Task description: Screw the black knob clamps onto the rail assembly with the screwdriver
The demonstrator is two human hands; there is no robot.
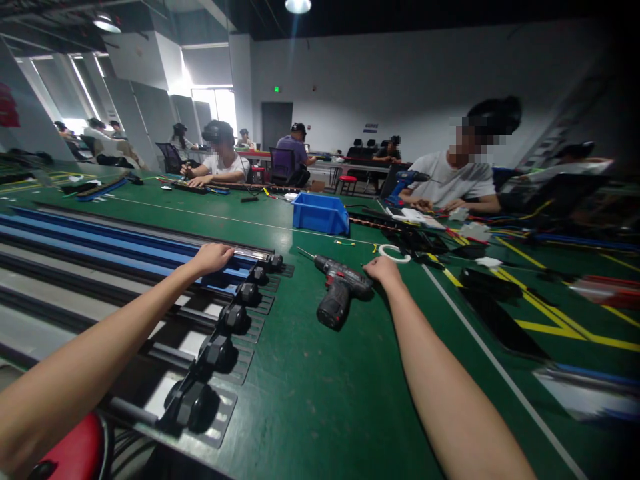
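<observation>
My left hand (214,259) lies on the far strips of a row of long parallel rails (165,250), fingers bent down over an edge. The rails are blue, grey and black, with black knob-like end pieces (235,319) and flat slotted plates (243,363) at their right ends. My right hand (384,270) is closed in a pinch low over the green table; what its fingertips hold is too small to make out. Just behind it lies a white ring (395,253). Between my hands a black and red cordless drill (343,283) rests on its side, its bit pointing left.
A blue plastic bin (320,213) stands beyond the drill. Cables and black parts (415,233) spread across the right side. Opposite sit co-workers, one (455,180) behind a blue drill (403,183), another (223,157) at far left. A red stool (75,453) is below left.
</observation>
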